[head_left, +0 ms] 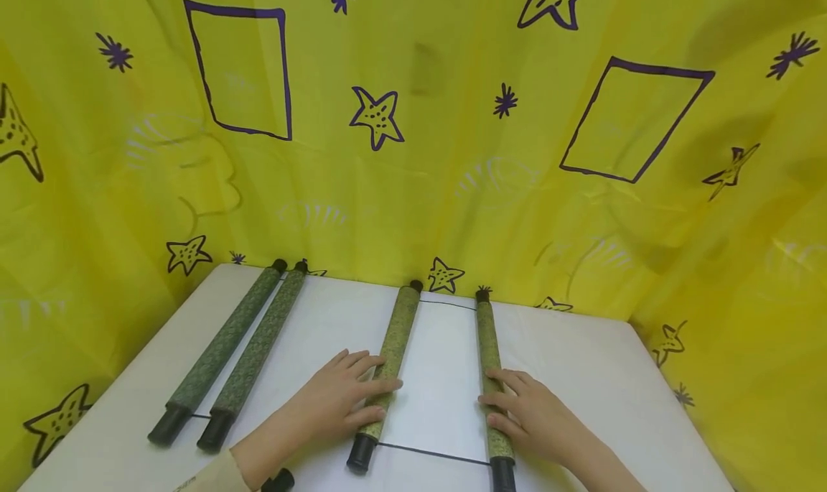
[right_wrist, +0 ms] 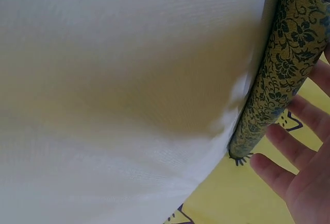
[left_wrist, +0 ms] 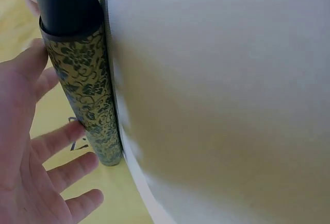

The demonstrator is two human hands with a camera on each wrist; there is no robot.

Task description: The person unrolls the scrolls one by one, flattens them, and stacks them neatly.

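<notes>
Two olive-yellow brocade rolls with black ends lie apart on a white table, thin dark lines running between them near both ends. They look like the rollers of a scroll. Spread fingers of my left hand (head_left: pixel 352 395) rest against the left yellow roll (head_left: pixel 402 319). On the right yellow roll (head_left: pixel 487 334), the fingertips of my right hand (head_left: pixel 533 413) touch its side. The left wrist view shows that hand's loosely extended fingers (left_wrist: pixel 67 175) beside the patterned roll (left_wrist: pixel 85 80). Similarly, the right wrist view has extended fingers (right_wrist: pixel 289 147) along the other roll (right_wrist: pixel 283 69).
Two green brocade rolls, a left one (head_left: pixel 226 341) and a right one (head_left: pixel 261 341), lie close together on the table's left. Another black end (head_left: pixel 279 480) shows by my left wrist. Beyond the white table (head_left: pixel 575 355) hangs a yellow curtain (head_left: pixel 426 176) with drawn stars and frames.
</notes>
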